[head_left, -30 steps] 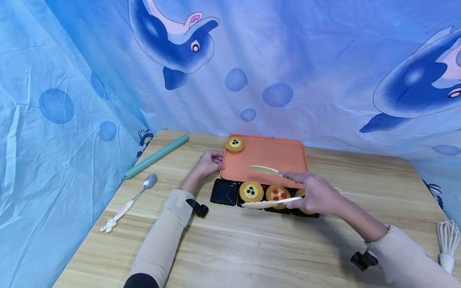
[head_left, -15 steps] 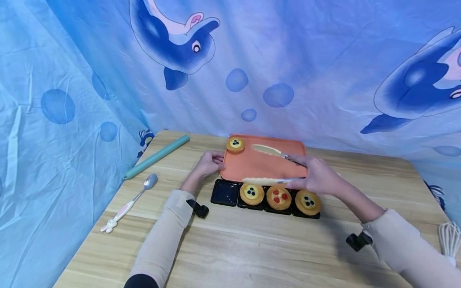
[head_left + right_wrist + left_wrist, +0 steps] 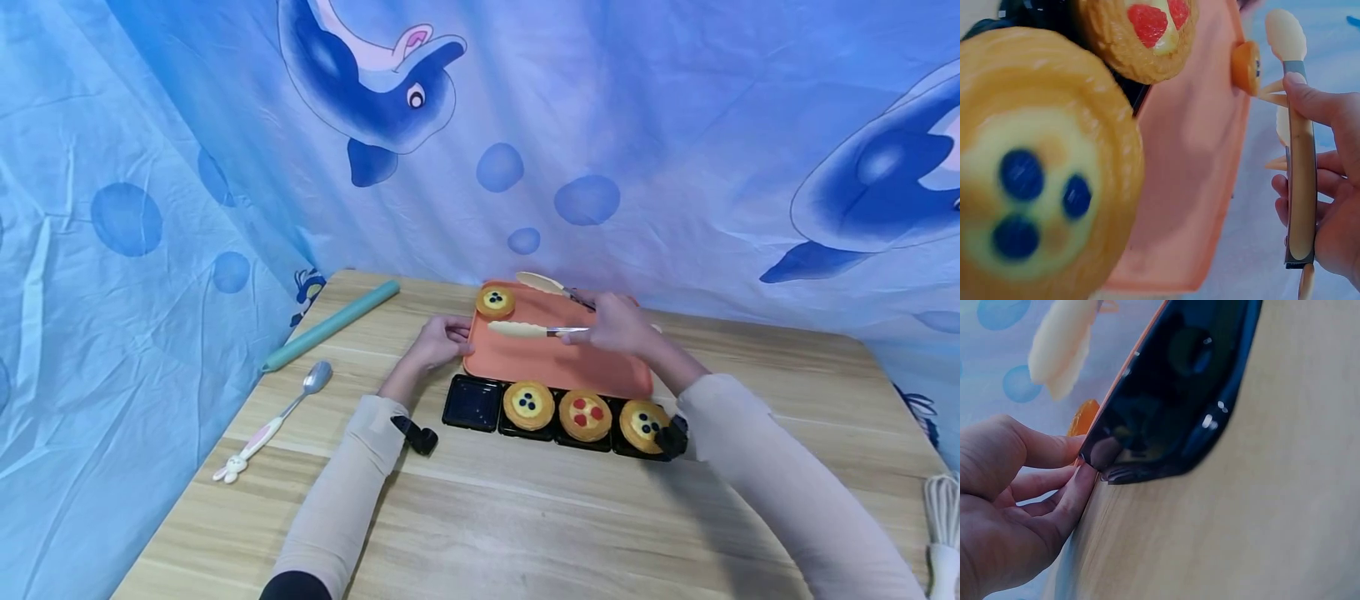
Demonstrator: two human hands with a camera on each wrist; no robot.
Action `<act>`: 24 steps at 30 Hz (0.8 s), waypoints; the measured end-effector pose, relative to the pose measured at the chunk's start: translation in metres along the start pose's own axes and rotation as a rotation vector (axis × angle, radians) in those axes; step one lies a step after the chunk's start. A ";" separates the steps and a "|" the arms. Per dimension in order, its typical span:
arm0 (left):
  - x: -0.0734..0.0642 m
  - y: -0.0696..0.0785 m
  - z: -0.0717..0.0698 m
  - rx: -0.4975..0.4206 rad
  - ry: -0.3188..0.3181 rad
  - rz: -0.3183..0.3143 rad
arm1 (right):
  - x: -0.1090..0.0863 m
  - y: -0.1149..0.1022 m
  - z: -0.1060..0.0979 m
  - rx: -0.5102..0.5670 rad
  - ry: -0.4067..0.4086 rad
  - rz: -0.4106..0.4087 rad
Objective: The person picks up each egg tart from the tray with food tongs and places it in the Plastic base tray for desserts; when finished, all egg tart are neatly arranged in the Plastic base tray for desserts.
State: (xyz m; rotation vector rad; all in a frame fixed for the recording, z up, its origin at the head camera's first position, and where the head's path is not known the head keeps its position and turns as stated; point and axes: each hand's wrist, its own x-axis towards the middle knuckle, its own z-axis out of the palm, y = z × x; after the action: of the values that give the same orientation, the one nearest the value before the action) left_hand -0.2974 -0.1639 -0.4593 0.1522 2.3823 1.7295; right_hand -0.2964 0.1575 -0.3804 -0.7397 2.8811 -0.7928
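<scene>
My right hand [image 3: 621, 323] grips a pair of tongs [image 3: 517, 330] with cream-coloured tips, its arms spread apart above the orange tray [image 3: 555, 362]. A tart with blueberries [image 3: 496, 302] sits in the tray's far left corner, just left of the tongs' tips, and nothing is between them. At the tray's left edge, my left hand [image 3: 438, 342] pinches the rim between thumb and fingers; the left wrist view shows these fingers [image 3: 1063, 450] close up. In the right wrist view the tongs [image 3: 1301, 181] lie along the fingers and thumb.
Along the tray's near side stand black square containers: a bare one [image 3: 472, 403], then ones holding a blueberry tart [image 3: 528, 406], a strawberry tart [image 3: 585, 416] and another blueberry tart [image 3: 641, 425]. A rolling pin [image 3: 330, 327] and a spoon [image 3: 273, 423] lie left; a whisk [image 3: 942, 525] lies right.
My right hand has moved the tongs away from the row of containers, back and left over the tray towards the tart there. The left hand has kept its place.
</scene>
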 end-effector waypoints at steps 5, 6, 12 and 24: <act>0.000 0.001 0.000 0.009 0.008 -0.006 | 0.018 0.000 0.011 -0.013 -0.030 0.036; 0.000 0.002 0.000 0.012 0.008 -0.007 | 0.021 0.000 0.013 -0.012 -0.035 0.039; -0.001 0.002 0.000 0.028 0.005 -0.004 | 0.034 0.001 0.024 -0.058 -0.024 0.054; 0.000 0.002 0.001 0.015 0.019 -0.024 | 0.040 -0.004 0.040 -0.075 0.058 0.040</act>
State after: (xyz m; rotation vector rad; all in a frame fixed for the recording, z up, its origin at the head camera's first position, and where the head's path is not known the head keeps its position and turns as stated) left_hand -0.2969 -0.1627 -0.4580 0.1088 2.4012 1.7104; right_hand -0.3226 0.1172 -0.4109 -0.6746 2.9823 -0.7172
